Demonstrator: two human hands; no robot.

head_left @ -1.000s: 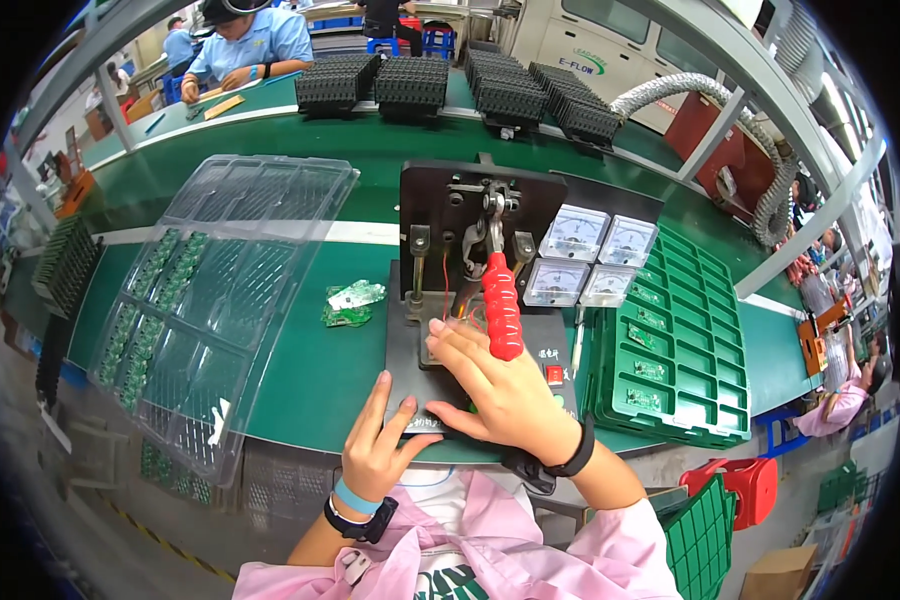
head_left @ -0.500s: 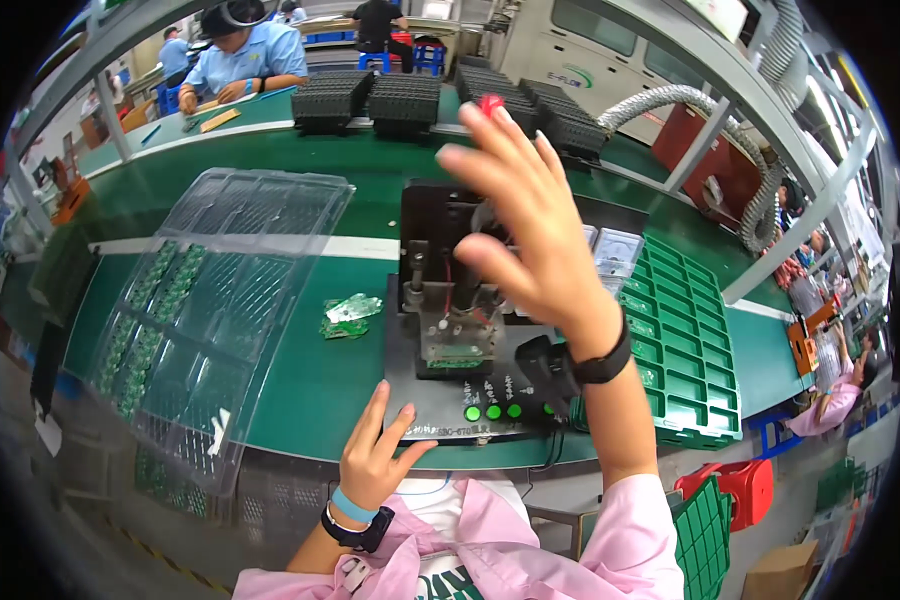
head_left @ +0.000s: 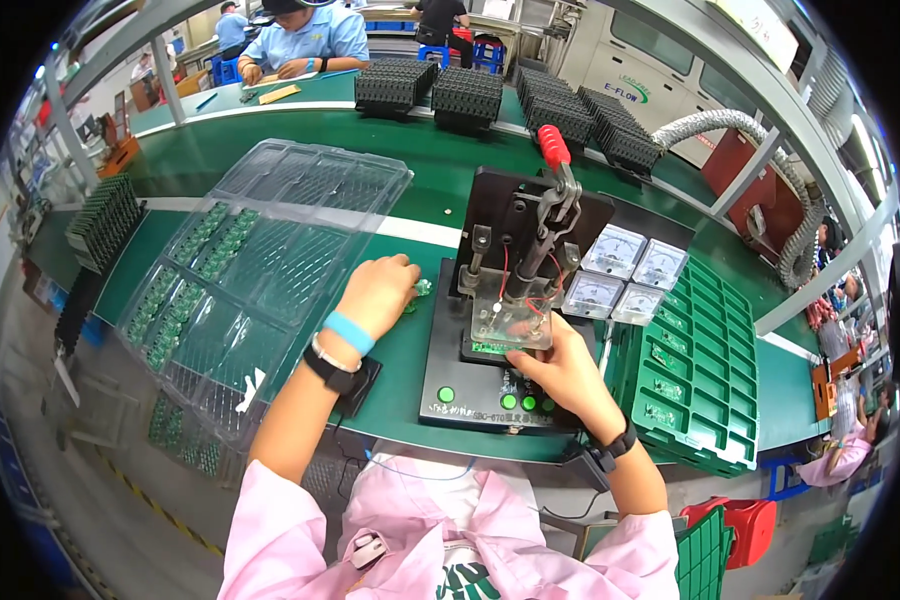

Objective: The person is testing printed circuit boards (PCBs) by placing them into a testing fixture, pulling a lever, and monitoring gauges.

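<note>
A black test fixture [head_left: 446, 352] stands before me, with an upright toggle clamp whose red handle [head_left: 553, 147] points upward. Under its clear press plate [head_left: 490, 322] lies a green circuit board [head_left: 492, 348]. My right hand [head_left: 566, 372] reaches into the fixture, thumb and fingers closed at that board's right end; its fingertips are partly behind the clear plate. Left of the fixture, my left hand [head_left: 374, 296] has its fingers curled down on small green circuit boards [head_left: 423, 288], which they mostly cover.
A clear blister tray [head_left: 300, 215] with rows of green boards lies at left. Right of the fixture are several panel meters [head_left: 610, 252] and a green compartment tray [head_left: 710, 400] holding boards. Black racks [head_left: 467, 98] line the back; a person in blue [head_left: 315, 40] works beyond.
My right hand has left the clamp's red handle and come down to the board in the fixture. My left hand has moved from the fixture's front edge to the loose boards. The view has shifted.
</note>
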